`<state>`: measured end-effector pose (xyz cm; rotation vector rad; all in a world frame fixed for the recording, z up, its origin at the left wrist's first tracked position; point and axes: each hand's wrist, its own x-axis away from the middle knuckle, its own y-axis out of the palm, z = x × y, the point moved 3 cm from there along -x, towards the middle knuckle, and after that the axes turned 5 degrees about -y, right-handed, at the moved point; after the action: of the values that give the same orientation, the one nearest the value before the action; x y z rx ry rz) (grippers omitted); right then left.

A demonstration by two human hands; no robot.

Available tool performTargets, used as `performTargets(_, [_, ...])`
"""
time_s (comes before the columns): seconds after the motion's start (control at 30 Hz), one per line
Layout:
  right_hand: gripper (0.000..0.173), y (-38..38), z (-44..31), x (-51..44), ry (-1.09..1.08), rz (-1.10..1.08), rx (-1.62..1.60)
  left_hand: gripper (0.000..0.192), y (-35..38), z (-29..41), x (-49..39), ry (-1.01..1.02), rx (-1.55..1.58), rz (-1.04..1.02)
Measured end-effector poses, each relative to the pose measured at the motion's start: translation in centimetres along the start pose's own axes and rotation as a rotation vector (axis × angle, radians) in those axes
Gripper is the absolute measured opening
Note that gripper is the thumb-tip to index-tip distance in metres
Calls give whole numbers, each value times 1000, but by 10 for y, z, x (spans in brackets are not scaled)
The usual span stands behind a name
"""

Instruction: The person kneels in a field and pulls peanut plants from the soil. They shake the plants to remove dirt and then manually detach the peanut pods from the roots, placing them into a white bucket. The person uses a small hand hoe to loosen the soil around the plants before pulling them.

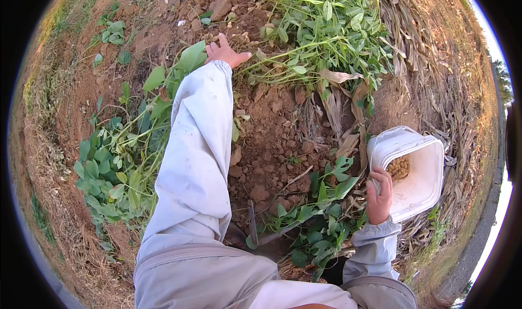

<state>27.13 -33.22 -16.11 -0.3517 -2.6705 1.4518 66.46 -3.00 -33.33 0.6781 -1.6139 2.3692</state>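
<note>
My left hand (pixel 226 54) reaches far forward with fingers spread, over soil where the roots of pulled peanut plants (pixel 326 35) lie. Several tan peanut pods (pixel 269 25) show on and beside those roots; I see nothing in this hand. A broad green leaf (pixel 191 58) stands right against its wrist side. On the right, my right hand (pixel 379 194) grips the near rim of a white plastic bucket (pixel 420 199). The bucket is tipped, its mouth facing right and towards me. A small heap of peanuts (pixel 399 168) lies inside it.
Leafy green vines (pixel 106 166) spread left of my left sleeve, and more vines (pixel 322 227) grow close before me. Crumbly brown soil (pixel 269 145) lies between. Dried corn leaves (pixel 412 35) run along the right side. A paved strip (pixel 469 252) edges the far right.
</note>
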Motion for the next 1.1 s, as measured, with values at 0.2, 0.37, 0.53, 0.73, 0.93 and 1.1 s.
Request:
performTargets(0.2, [21, 28, -22, 9, 1, -99, -111, 114, 19, 5, 20, -89, -132, -71])
performTargets(0.37, [20, 1, -29, 17, 4, -111, -114, 109, 8, -13, -8, -194, -212, -190])
performTargets(0.53, [18, -34, -15, 43, -11, -59, -74, 75, 35, -38, 7, -196, -175, 136])
performTargets(0.73, [17, -27, -9, 68, 28, -78, -204, 56, 37, -46, 53, -167, -171, 78])
performTargets(0.93, [16, -25, -9, 72, -81, -115, -261, 32, -27, -59, 110, 85, -280, 56])
performTargets(1.1, [15, -28, 3, 71, -75, -102, -280, 33, -178, -70, 171, 282, -356, 317])
